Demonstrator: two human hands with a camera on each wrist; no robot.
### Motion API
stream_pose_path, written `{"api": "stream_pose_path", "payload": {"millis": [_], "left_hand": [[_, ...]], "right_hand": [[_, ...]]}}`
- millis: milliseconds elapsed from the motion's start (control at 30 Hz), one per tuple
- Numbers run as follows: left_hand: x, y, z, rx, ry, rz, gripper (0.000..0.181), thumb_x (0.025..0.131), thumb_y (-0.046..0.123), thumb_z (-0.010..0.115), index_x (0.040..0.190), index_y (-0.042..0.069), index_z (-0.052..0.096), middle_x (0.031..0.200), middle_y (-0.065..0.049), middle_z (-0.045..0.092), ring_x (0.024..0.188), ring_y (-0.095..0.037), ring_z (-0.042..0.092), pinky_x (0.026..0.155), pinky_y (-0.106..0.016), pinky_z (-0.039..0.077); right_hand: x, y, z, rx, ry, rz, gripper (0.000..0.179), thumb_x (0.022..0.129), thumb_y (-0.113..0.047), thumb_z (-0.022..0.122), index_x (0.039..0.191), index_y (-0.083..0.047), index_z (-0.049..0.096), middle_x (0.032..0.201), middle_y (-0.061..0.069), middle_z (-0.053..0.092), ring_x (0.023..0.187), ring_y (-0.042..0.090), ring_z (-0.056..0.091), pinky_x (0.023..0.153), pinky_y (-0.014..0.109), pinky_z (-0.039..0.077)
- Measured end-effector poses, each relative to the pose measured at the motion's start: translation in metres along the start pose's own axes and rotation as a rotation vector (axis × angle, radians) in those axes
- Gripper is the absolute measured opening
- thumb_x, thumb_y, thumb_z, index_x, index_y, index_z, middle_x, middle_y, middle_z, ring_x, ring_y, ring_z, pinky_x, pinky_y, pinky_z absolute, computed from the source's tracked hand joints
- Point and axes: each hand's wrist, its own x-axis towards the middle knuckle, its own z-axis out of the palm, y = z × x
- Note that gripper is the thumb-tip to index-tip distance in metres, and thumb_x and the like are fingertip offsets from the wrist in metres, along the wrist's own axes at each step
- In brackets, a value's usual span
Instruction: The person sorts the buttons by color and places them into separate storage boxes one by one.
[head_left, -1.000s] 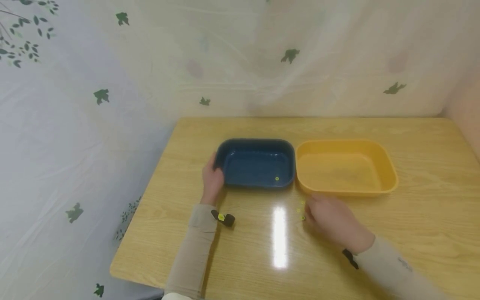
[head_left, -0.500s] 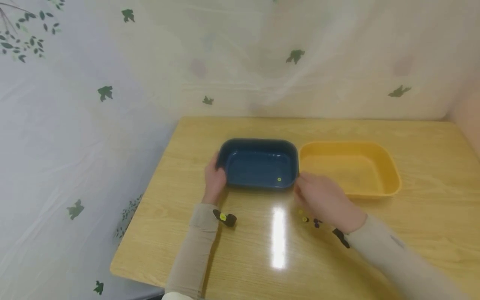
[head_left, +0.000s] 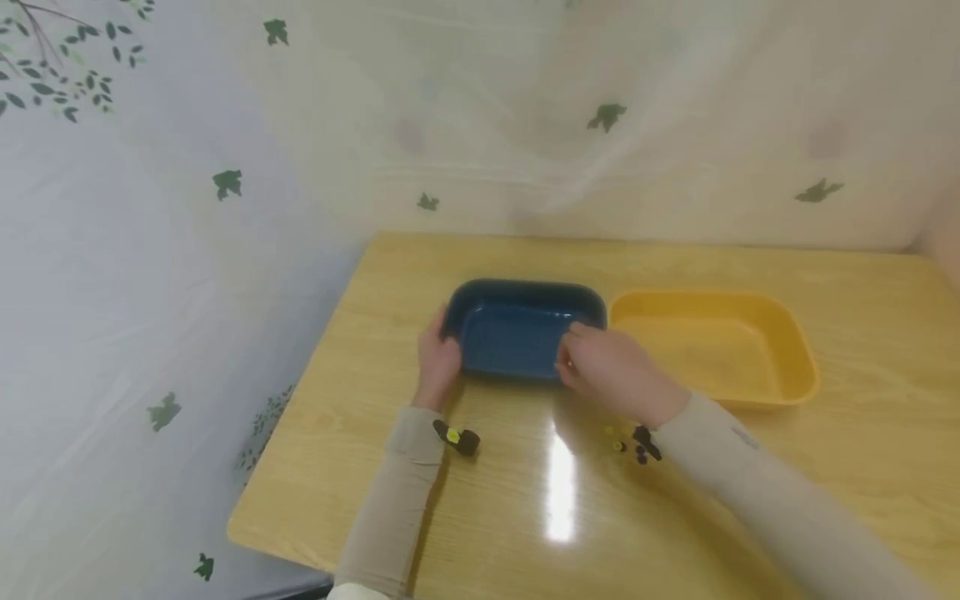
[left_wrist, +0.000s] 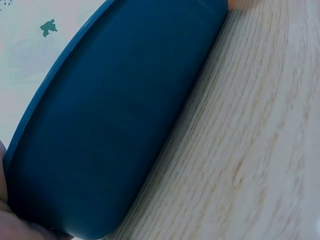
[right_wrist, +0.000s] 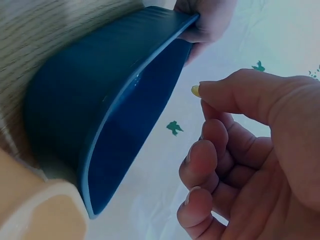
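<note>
My left hand grips the left end of a dark blue tray, its thumb at the front corner. Above the tray's right front part, my right hand pinches a small yellow piece between thumb and index finger; its kind is too little visible to tell. The other fingers are loosely curled. On the table just below the right wrist lie small round yellow pieces and dark purple pieces. In the head view, the right hand covers the tray's right front corner.
A yellow tray stands close to the blue tray's right side, partly behind the right hand. Both are on a wooden table with a bright light reflection. A pale curtain with green bird shapes hangs behind and to the left.
My right hand has risen from the small pieces on the table and moved left over the blue tray, hiding the yellow piece seen inside it earlier. My left hand keeps its grip.
</note>
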Motion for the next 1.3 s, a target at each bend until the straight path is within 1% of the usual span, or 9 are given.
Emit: {"api": "stream_pose_path", "payload": {"millis": [233,400,500,633,900,1000,1067,1200,1300], "left_hand": [[-0.001,0.002,-0.001,-0.017,0.005,0.030,0.069,0.081,-0.014,0.038,0.148,0.002,0.036,0.154,-0.017,0.034,0.142,-0.026,0.027,0.116,-0.037,0.021],[-0.002,0.003,0.002,-0.048,0.008,0.004,0.069,0.082,-0.014,0.038,0.149,0.002,0.035,0.154,-0.016,0.032,0.143,-0.025,0.026,0.116,-0.037,0.020],[-0.002,0.004,0.003,-0.063,0.013,-0.009,0.069,0.082,-0.014,0.038,0.149,0.001,0.034,0.155,-0.015,0.032,0.143,-0.025,0.025,0.116,-0.037,0.019],[-0.002,0.006,0.003,-0.062,0.014,-0.011,0.070,0.081,-0.014,0.038,0.149,0.002,0.034,0.156,-0.014,0.031,0.143,-0.025,0.023,0.116,-0.038,0.019],[-0.001,0.005,0.004,-0.036,0.025,0.003,0.069,0.081,-0.013,0.039,0.148,0.000,0.035,0.154,-0.016,0.032,0.142,-0.026,0.026,0.116,-0.039,0.020],[-0.001,0.004,0.004,-0.032,0.031,0.006,0.068,0.081,-0.013,0.039,0.148,0.000,0.036,0.154,-0.016,0.033,0.142,-0.027,0.026,0.116,-0.039,0.020],[-0.001,0.004,0.004,-0.026,0.032,0.012,0.068,0.081,-0.013,0.039,0.148,0.000,0.036,0.154,-0.016,0.033,0.142,-0.027,0.027,0.116,-0.040,0.021],[0.000,0.004,0.004,-0.029,0.030,0.014,0.069,0.081,-0.013,0.039,0.148,0.001,0.036,0.154,-0.015,0.033,0.142,-0.027,0.026,0.116,-0.040,0.020],[-0.001,0.004,0.004,-0.029,0.028,0.012,0.069,0.081,-0.013,0.039,0.148,0.001,0.036,0.154,-0.015,0.034,0.142,-0.027,0.026,0.116,-0.040,0.020]], "right_hand": [[0.018,0.010,0.003,0.063,-0.042,0.064,0.007,0.087,-0.011,0.066,0.087,-0.005,0.065,0.081,0.002,0.059,0.071,0.015,0.058,0.062,0.028,0.054],[0.031,0.019,0.005,0.078,-0.060,0.086,0.010,0.088,-0.013,0.064,0.091,-0.003,0.066,0.084,0.004,0.060,0.073,0.018,0.060,0.067,0.033,0.055],[0.041,0.022,0.007,0.096,-0.093,0.109,0.012,0.090,-0.014,0.063,0.093,-0.003,0.066,0.085,0.004,0.060,0.074,0.017,0.060,0.070,0.035,0.055],[0.055,0.024,0.011,0.110,-0.147,0.152,0.014,0.092,-0.016,0.059,0.095,-0.005,0.067,0.088,0.004,0.061,0.067,0.013,0.059,0.071,0.038,0.055],[0.071,0.027,0.018,0.104,-0.207,0.168,0.014,0.091,-0.017,0.060,0.095,-0.006,0.068,0.090,0.003,0.062,0.073,0.016,0.060,0.069,0.039,0.055],[0.074,0.029,0.023,0.095,-0.211,0.174,0.011,0.090,-0.015,0.060,0.091,-0.008,0.068,0.087,0.002,0.062,0.070,0.016,0.060,0.068,0.039,0.055],[0.074,0.032,0.027,0.093,-0.214,0.175,0.009,0.088,-0.014,0.060,0.085,-0.010,0.068,0.082,0.001,0.063,0.069,0.016,0.059,0.065,0.039,0.054],[0.074,0.038,0.037,0.088,-0.222,0.168,0.018,0.084,-0.010,0.057,0.068,-0.016,0.064,0.070,-0.001,0.060,0.062,0.018,0.055,0.057,0.039,0.051],[0.073,0.043,0.043,0.089,-0.225,0.173,0.022,0.082,-0.009,0.056,0.062,-0.017,0.061,0.066,-0.001,0.059,0.059,0.018,0.054,0.054,0.039,0.049]]}}
